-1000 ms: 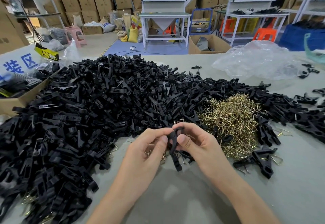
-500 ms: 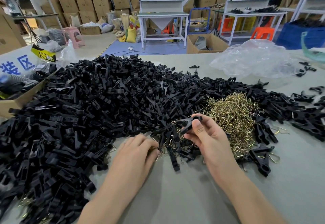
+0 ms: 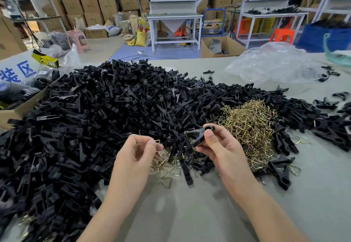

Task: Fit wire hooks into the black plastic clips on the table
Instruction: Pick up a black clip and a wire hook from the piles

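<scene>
You are at the joining step: at frame centre your left hand (image 3: pixel 135 153) pinches a wire hook (image 3: pixel 158 147) and your right hand (image 3: pixel 220 146) grips a black clip (image 3: pixel 196 136), just apart, so next the hook's end probably needs lining up with the clip's slot.

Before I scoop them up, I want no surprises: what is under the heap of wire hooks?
The heap of wire hooks lies on the grey table, with black clips crowding its edges. Its middle hides the rest.
</scene>
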